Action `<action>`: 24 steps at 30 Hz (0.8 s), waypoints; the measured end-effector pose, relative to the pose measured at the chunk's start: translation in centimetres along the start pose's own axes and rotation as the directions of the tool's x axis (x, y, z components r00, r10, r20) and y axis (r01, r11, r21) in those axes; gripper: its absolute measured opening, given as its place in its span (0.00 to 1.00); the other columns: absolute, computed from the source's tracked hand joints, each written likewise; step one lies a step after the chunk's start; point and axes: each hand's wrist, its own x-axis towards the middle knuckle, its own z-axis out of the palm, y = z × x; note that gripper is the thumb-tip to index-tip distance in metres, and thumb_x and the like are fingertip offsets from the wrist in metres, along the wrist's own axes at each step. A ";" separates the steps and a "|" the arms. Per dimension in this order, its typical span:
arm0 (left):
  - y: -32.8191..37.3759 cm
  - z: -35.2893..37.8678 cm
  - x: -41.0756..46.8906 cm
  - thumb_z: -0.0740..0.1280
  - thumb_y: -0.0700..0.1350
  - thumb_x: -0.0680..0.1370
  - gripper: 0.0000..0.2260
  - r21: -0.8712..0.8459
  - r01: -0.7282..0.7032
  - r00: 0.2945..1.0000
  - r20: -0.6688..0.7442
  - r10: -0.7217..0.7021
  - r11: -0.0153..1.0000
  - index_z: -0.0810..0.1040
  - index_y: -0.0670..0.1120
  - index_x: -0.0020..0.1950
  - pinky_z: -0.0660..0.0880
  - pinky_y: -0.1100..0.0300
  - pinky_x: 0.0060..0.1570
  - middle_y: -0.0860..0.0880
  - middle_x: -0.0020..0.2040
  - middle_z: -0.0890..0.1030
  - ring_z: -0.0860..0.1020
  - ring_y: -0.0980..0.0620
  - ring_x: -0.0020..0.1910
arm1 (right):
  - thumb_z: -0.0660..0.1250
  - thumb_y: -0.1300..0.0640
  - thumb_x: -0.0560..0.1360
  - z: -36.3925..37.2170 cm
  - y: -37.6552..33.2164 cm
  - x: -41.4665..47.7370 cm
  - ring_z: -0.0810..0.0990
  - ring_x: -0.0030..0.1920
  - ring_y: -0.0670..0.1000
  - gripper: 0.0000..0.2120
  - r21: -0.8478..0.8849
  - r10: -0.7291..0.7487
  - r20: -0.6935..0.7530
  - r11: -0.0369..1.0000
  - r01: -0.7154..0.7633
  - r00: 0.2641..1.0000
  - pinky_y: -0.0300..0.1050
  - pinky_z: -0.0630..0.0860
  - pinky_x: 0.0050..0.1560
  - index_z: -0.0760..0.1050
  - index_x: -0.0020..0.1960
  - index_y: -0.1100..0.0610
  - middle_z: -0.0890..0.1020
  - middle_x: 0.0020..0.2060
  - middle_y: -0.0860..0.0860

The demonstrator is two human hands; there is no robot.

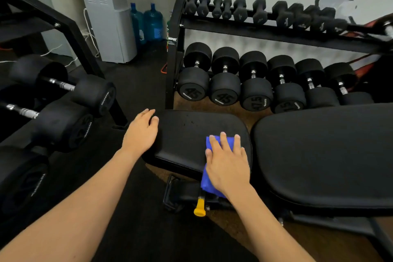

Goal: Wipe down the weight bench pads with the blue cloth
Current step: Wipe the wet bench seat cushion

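A black weight bench lies across the lower right, with a small seat pad [187,132] on the left and a long back pad [323,155] on the right. A folded blue cloth [207,181] lies on the near right part of the seat pad and hangs over its front edge. My right hand [227,164] presses flat on the cloth, fingers spread. My left hand [141,132] rests on the seat pad's left end, fingers loosely apart, holding nothing. Small specks show on the seat pad's far side.
A dumbbell rack [176,49] with several black dumbbells stands right behind the bench. Another rack with large dumbbells [63,91] is at the left. A yellow adjustment knob [200,208] sticks out under the seat. Water bottles [148,21] and a dispenser stand at the back.
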 end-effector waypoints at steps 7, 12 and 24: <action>-0.3 1.7 -0.5 0.55 0.52 0.85 0.20 0.067 0.035 0.999 -0.044 -0.033 0.997 0.71 0.53 0.76 0.61 0.46 0.74 0.56 0.79 0.67 0.63 0.50 0.78 | 0.29 0.41 0.75 0.9 6.8 9.8 0.55 0.78 0.66 0.36 -0.136 0.023 0.078 0.991 -0.013 0.997 0.62 0.59 0.74 0.56 0.79 0.43 0.60 0.79 0.53; -0.7 1.8 -0.4 0.58 0.52 0.85 0.20 0.072 0.019 0.998 -0.068 -0.014 0.997 0.71 0.54 0.77 0.63 0.46 0.74 0.57 0.78 0.67 0.64 0.50 0.78 | 0.43 0.44 0.81 -0.8 5.1 13.6 0.57 0.78 0.62 0.26 -0.043 0.027 0.050 0.999 -0.025 0.998 0.59 0.66 0.71 0.58 0.77 0.39 0.63 0.78 0.50; -1.2 2.4 0.0 0.59 0.54 0.84 0.19 0.097 0.053 0.990 -0.133 -0.040 0.994 0.72 0.56 0.76 0.68 0.46 0.70 0.58 0.77 0.68 0.68 0.50 0.75 | 0.48 0.43 0.85 -1.5 2.5 10.7 0.53 0.80 0.59 0.21 0.038 -0.067 0.015 0.997 0.067 0.998 0.55 0.60 0.75 0.60 0.78 0.37 0.60 0.80 0.46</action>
